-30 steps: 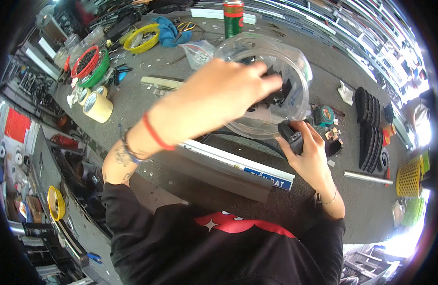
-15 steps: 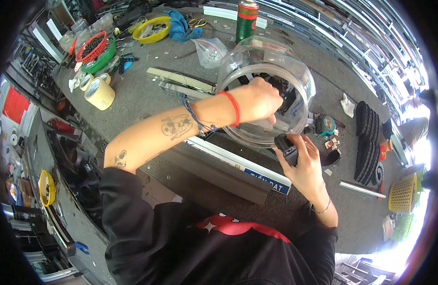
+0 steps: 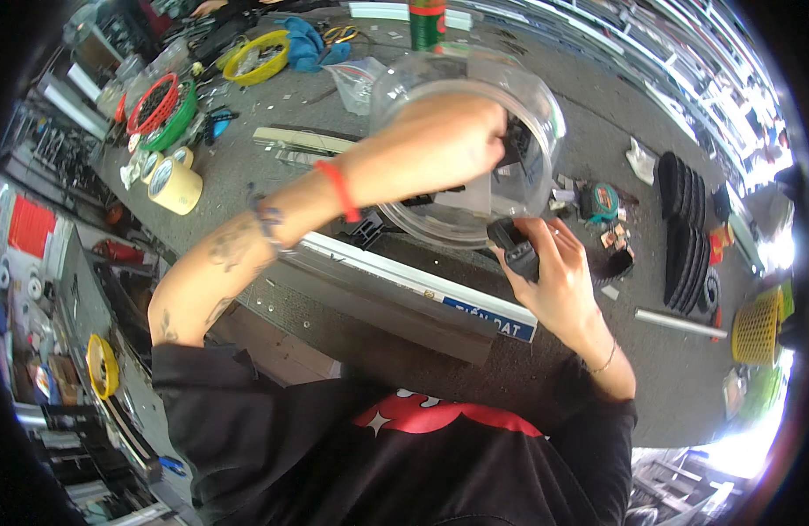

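A grey table (image 3: 632, 377) spreads beneath everything, and a long white bar (image 3: 378, 273) lies on it, on the person's side of a clear plastic jar (image 3: 448, 234). The jar's round mouth faces the person. The left hand (image 3: 468, 140) is at that mouth, blurred, its fingers curled in; whether it grips anything cannot be told. The right hand (image 3: 555, 267) pinches a black part (image 3: 518, 252) between thumb and fingers, by the jar's lower right rim. A teal tape measure (image 3: 602, 202) sits near the jar's right side.

Clear jar (image 3: 536, 96) blocks way past left hand (image 3: 473, 133); room between tape measure (image 3: 601, 202) and black strips (image 3: 681, 232)
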A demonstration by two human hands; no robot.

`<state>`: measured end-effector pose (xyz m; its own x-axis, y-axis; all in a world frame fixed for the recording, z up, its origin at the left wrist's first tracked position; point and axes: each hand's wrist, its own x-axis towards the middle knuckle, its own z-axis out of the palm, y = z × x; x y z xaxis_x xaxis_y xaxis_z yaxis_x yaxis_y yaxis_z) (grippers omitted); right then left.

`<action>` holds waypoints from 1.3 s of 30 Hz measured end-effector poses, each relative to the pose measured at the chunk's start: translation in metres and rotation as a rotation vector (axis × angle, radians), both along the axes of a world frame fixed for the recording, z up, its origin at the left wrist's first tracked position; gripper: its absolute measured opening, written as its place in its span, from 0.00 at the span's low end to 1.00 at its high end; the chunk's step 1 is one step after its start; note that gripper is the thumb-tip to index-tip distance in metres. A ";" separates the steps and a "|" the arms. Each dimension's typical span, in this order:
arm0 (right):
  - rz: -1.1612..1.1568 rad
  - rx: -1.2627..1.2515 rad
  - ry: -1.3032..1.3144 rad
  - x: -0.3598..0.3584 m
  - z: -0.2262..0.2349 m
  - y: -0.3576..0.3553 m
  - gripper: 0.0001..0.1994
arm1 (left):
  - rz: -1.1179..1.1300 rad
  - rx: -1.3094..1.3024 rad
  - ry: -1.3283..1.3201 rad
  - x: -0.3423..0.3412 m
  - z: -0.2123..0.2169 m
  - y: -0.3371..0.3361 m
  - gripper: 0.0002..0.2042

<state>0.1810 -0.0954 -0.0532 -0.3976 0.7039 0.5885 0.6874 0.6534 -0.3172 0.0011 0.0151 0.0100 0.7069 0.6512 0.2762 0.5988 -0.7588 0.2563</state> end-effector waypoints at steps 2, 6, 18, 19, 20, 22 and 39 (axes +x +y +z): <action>0.006 0.021 0.007 0.002 0.001 0.000 0.18 | -0.004 -0.348 -0.020 -0.005 0.010 -0.001 0.10; 0.067 -0.071 -0.020 0.005 0.000 -0.002 0.29 | 0.032 -0.635 -0.055 -0.009 0.010 -0.007 0.11; 0.006 -0.067 0.036 0.002 0.001 0.000 0.16 | 0.018 -0.414 -0.182 -0.013 0.005 -0.019 0.09; 0.011 -0.074 0.044 0.003 0.002 0.000 0.15 | 0.005 -0.292 -0.189 -0.014 0.004 -0.023 0.09; 0.000 -0.069 0.036 0.004 0.001 0.000 0.15 | -0.035 -0.068 -0.225 -0.014 0.001 -0.032 0.09; -0.007 -0.056 0.041 0.005 0.001 0.001 0.15 | 0.003 0.107 -0.232 -0.020 -0.008 -0.058 0.13; 0.045 -0.081 0.017 0.005 0.002 0.002 0.18 | -0.046 0.519 0.102 -0.054 -0.034 -0.073 0.15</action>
<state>0.1861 -0.0939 -0.0510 -0.4203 0.7314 0.5370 0.6521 0.6550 -0.3818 -0.0533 -0.0582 -0.0239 0.7715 0.4153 0.4820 0.5646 -0.7962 -0.2177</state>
